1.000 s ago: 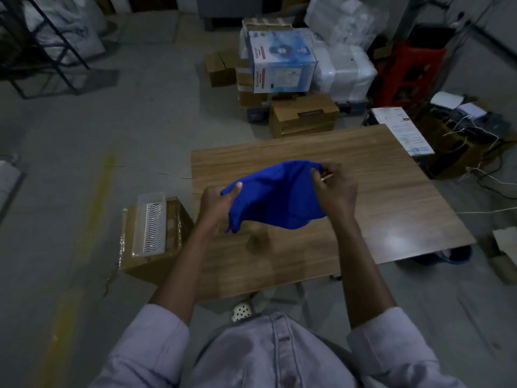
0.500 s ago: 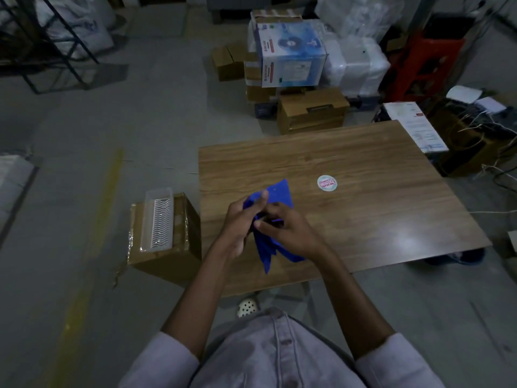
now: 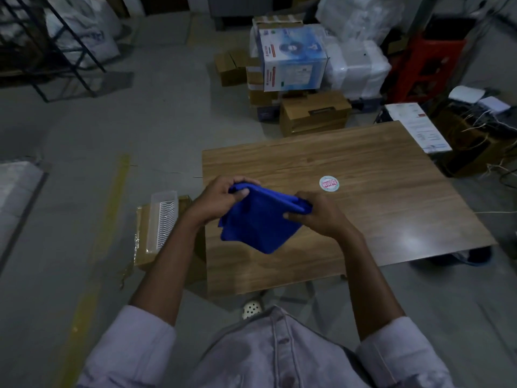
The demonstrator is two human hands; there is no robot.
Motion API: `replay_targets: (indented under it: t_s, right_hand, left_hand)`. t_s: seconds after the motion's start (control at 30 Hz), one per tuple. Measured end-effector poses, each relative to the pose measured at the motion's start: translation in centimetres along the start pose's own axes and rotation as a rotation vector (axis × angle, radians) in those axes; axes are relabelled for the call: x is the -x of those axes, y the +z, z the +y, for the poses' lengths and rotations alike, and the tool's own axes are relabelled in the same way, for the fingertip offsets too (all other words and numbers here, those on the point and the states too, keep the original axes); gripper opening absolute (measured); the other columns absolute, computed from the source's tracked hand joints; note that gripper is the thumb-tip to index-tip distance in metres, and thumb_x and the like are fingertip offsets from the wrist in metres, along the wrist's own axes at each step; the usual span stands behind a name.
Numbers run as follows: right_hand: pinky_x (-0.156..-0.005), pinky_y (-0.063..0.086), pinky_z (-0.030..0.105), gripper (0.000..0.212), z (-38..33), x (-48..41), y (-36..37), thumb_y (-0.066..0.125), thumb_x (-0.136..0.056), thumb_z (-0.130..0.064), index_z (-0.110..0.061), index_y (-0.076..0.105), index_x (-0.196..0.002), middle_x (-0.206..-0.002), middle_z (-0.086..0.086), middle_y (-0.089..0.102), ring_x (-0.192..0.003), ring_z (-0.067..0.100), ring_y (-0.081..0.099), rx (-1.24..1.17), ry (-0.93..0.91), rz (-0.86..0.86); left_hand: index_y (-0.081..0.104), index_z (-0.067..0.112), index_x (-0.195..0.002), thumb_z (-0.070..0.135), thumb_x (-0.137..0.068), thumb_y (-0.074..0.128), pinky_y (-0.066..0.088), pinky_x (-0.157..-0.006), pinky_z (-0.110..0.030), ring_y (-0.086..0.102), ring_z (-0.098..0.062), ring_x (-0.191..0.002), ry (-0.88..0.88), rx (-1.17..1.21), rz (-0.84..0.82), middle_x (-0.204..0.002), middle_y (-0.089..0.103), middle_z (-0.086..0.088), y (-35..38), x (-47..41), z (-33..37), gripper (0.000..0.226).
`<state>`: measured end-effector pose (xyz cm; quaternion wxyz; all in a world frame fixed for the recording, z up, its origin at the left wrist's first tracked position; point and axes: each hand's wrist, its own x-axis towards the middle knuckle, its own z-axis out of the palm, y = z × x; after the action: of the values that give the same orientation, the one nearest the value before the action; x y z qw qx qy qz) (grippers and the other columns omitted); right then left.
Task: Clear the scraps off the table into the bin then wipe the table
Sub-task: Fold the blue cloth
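Left hand (image 3: 221,198) & right hand (image 3: 317,217) both hold the blue cloth (image 3: 258,225), fingers pinched tight on it, over the tabletop's (image 3: 391,208) left edge, w/ a round sticker (image 3: 329,184) near the middle.

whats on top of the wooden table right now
A round sticker lies on the wooden table. Both hands hold a blue cloth above it; the patch beneath is hidden.
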<state>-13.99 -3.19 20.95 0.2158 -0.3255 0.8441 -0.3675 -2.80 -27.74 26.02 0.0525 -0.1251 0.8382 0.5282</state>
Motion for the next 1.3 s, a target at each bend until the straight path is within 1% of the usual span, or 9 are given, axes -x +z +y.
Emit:
replay_targets:
  t_s: [0.2,0.4,0.57,0.67,0.77,0.9,1.03,1.2,1.3]
  right_hand:
    - [-0.076,0.061,0.044,0.021,-2.9,0.5,2.0,0.079,-0.087,-0.033,-0.022,0.068,-0.102,-0.090,-0.004,0.074,-0.085,0.013,0.071,-0.424,0.159,0.441]
    - [-0.072,0.053,0.025,0.028,-5.8,1.8,4.4,0.072,-0.088,-0.014,-0.017,0.066,-0.115,-0.100,-0.004,0.066,-0.086,0.009,0.063,-0.252,-0.080,0.609]
    - [-0.087,0.047,0.015,0.072,-6.0,2.8,5.6,0.070,-0.079,-0.019,-0.015,0.049,-0.148,-0.122,0.006,0.047,-0.103,0.005,0.050,-0.156,-0.229,0.373]
    - [-0.103,0.045,0.026,0.095,-5.4,3.7,7.2,0.077,-0.076,-0.024,-0.011,0.031,-0.158,-0.138,0.011,0.030,-0.122,0.017,0.040,0.010,-0.281,0.227]
    - [-0.105,0.048,0.029,0.079,-4.9,4.6,6.8,0.077,-0.082,-0.014,-0.013,0.043,-0.153,-0.146,0.003,0.033,-0.126,0.016,0.046,-0.100,-0.300,0.119]
    - [-0.097,0.053,0.031,0.059,-3.7,5.3,5.2,0.081,-0.086,-0.018,-0.024,0.057,-0.139,-0.137,-0.006,0.055,-0.118,0.009,0.057,-0.321,-0.193,0.317]
    - [-0.092,0.058,0.029,0.072,-4.1,6.3,4.8,0.092,-0.072,-0.026,-0.024,0.056,-0.135,-0.132,-0.008,0.065,-0.119,0.010,0.065,-0.671,0.089,-0.063]
    - [-0.089,0.060,0.054,0.062,-5.0,7.7,9.6,0.094,-0.071,-0.027,-0.008,0.065,-0.122,-0.111,0.010,0.077,-0.101,0.030,0.075,-0.822,0.255,-0.242]
    - [-0.060,0.061,0.038,0.032,-6.2,8.5,11.1,0.080,-0.088,-0.014,-0.004,0.063,-0.112,-0.096,0.020,0.077,-0.080,0.034,0.076,-0.862,0.279,-0.286]
  left_hand:
    - [0.051,0.040,-0.123,0.036,-0.098,0.062,0.058,-0.087,-0.050,0.066,-0.023,-0.103,-0.056,0.057,0.324,-0.119,0.064,-0.001,1.4,0.3,-1.2,0.027]
    - [0.062,0.027,-0.118,0.029,-0.081,0.085,0.053,-0.058,-0.016,0.067,-0.001,-0.073,0.001,0.114,0.588,-0.086,0.070,0.013,7.7,2.5,1.0,0.044]
    - [0.072,0.024,-0.103,0.028,-0.093,0.069,0.059,-0.077,-0.033,0.067,-0.002,-0.080,-0.015,0.302,0.747,-0.088,0.071,0.014,9.7,3.2,1.4,0.011]
    - [0.069,0.025,-0.104,0.065,-0.088,0.063,0.056,-0.078,-0.031,0.068,-0.007,-0.087,-0.025,0.572,0.535,-0.092,0.071,0.011,10.0,3.9,1.9,0.044]
    - [0.059,0.023,-0.133,0.041,-0.084,0.080,0.060,-0.082,-0.027,0.071,-0.011,-0.102,-0.044,0.535,0.514,-0.113,0.072,0.005,9.1,3.9,0.9,0.056]
    - [0.060,0.018,-0.131,0.010,-0.087,0.076,0.059,-0.072,-0.033,0.070,-0.026,-0.109,-0.126,0.646,0.429,-0.121,0.071,-0.004,5.9,4.0,-0.3,0.048]
    - [0.063,0.018,-0.131,0.008,-0.081,0.080,0.058,-0.091,-0.043,0.067,-0.024,-0.116,-0.099,0.719,0.196,-0.130,0.067,-0.008,2.8,4.8,0.1,0.054]
    - [0.059,0.003,-0.132,0.004,-0.072,0.086,0.059,-0.085,-0.036,0.070,-0.025,-0.107,-0.132,0.844,0.420,-0.117,0.072,-0.011,1.2,4.7,-0.2,0.066]
    - [0.060,0.008,-0.128,-0.002,-0.075,0.082,0.058,-0.078,-0.032,0.069,-0.024,-0.102,-0.162,0.898,0.497,-0.115,0.071,-0.011,1.1,4.2,-1.8,0.058]
